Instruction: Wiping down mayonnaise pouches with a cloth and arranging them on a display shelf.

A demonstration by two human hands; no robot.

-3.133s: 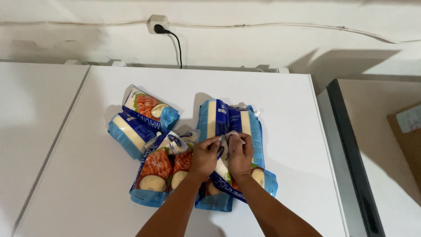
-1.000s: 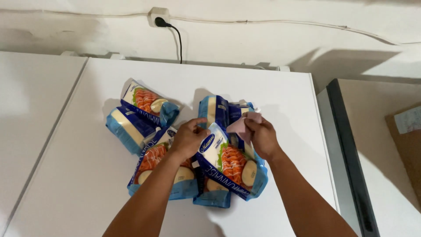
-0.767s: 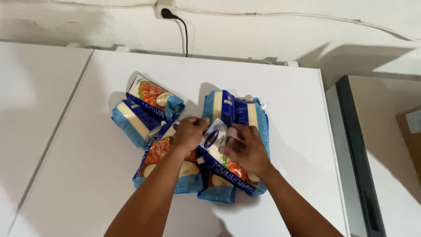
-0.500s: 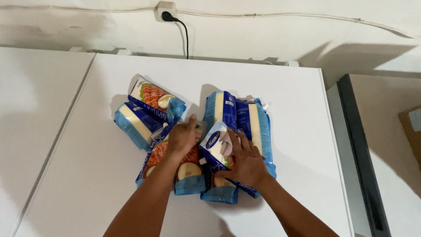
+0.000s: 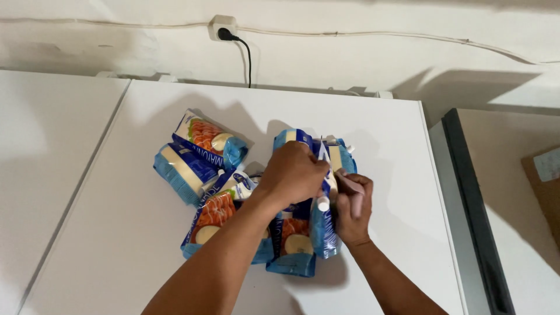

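Both hands clamp one blue pouch (image 5: pixel 322 224) stood on edge, left hand (image 5: pixel 293 173) gripping its top and right hand (image 5: pixel 352 205) seemingly closed on its side to steady it, other pouches (image 5: pixel 198 158) lying left of the fingers on the white table (image 5: pixel 116 233).

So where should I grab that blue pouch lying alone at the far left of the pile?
Take the far-left pouch across its narrow width near the middle, coming from above on its open left side. It lies flat and slanted on the white table, and another pouch crowds its upper right edge.
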